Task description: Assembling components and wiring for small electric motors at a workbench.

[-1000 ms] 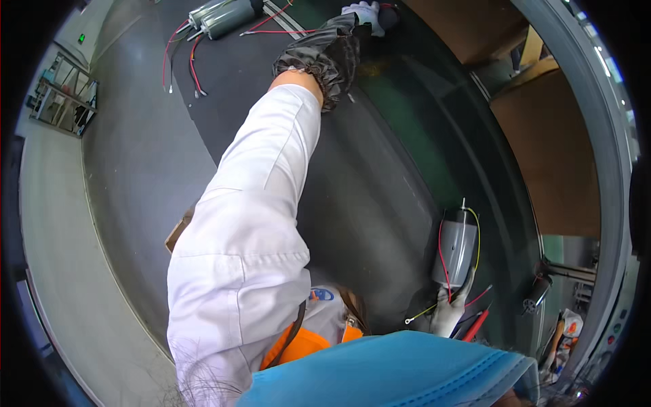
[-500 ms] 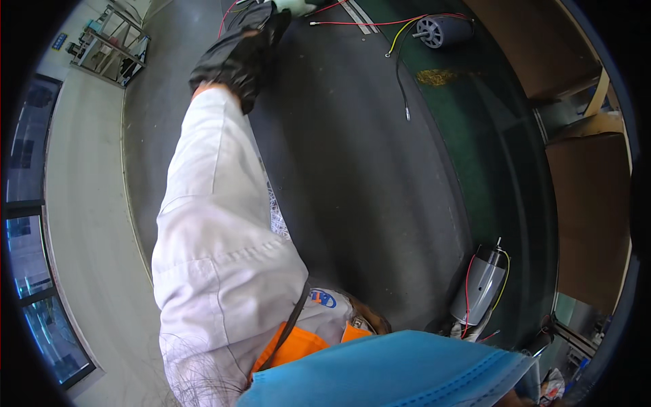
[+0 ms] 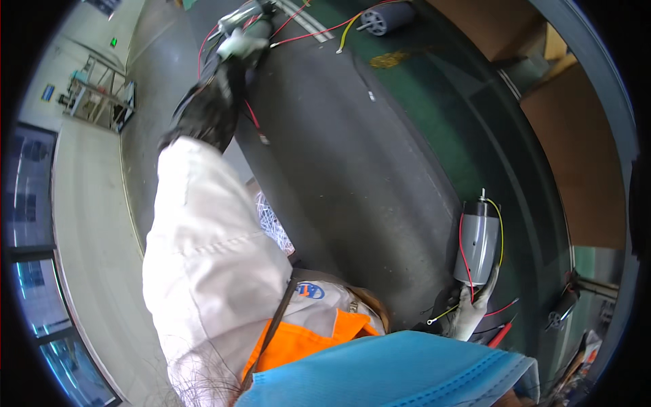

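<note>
My left arm, in a white sleeve with a black cover at the wrist, reaches to the far left. My left hand (image 3: 243, 45), in a whitish glove, is blurred beside a silvery part (image 3: 237, 18) and red wires; its fingers cannot be made out. A red lead (image 3: 253, 114) with a metal end hangs beside that wrist. At the lower right my right hand (image 3: 468, 317), in a white glove, is closed round the lower end of a grey electric motor (image 3: 479, 245). That motor stands nearly upright, shaft up, with a red and a yellow-green wire along its sides.
Another grey motor (image 3: 386, 18) lies at the far side with red, yellow and black leads. A dark mat (image 3: 339, 176) covers the near worktop, a green strip (image 3: 424, 125) beyond it. Brown cartons (image 3: 573, 152) stand at the right. A further motor (image 3: 561, 308) lies at the lower right.
My left hand has drawn back toward me, and the red lead has come into view beside its wrist. The motor at my right hand has risen, showing more of the glove. The whole view has shifted.
</note>
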`<state>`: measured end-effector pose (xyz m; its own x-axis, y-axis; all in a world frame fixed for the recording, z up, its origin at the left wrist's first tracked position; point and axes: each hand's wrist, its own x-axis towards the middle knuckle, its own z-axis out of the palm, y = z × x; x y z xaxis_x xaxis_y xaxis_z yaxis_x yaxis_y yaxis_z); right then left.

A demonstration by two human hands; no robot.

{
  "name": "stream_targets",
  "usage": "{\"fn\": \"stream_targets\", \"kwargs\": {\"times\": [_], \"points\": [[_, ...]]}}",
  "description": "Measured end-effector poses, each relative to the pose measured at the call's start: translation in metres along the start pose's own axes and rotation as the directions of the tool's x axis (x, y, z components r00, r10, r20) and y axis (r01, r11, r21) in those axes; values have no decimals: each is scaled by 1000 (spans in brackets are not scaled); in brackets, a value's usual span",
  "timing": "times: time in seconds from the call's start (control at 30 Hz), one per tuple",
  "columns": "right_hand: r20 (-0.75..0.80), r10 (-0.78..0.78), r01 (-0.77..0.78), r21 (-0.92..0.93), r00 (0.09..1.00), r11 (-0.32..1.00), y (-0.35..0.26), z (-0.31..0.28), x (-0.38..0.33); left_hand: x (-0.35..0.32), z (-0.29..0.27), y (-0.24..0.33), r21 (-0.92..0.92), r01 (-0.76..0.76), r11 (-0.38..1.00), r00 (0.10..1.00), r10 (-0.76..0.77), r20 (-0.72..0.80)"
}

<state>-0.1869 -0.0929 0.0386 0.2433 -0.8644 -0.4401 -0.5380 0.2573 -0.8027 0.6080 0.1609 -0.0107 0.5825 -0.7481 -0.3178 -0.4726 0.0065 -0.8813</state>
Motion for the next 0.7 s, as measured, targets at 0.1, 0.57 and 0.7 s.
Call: {"fn": "stream_targets", "kwargs": {"times": [0.1,0.57,0.7], "points": [[-60,-219,221,42,974,974,41,-7,16,-86,-65,55,-941,336,-36,769,-566,296],[-42,-257,259,35,965,965,19,-7,17,-70,-454,134,-879,-416,234,770,-423,-477],[-53,-230,232,50,972,971,19,-4,6,59,-553,159,-917,-353,186,756,-520,-396]]}}
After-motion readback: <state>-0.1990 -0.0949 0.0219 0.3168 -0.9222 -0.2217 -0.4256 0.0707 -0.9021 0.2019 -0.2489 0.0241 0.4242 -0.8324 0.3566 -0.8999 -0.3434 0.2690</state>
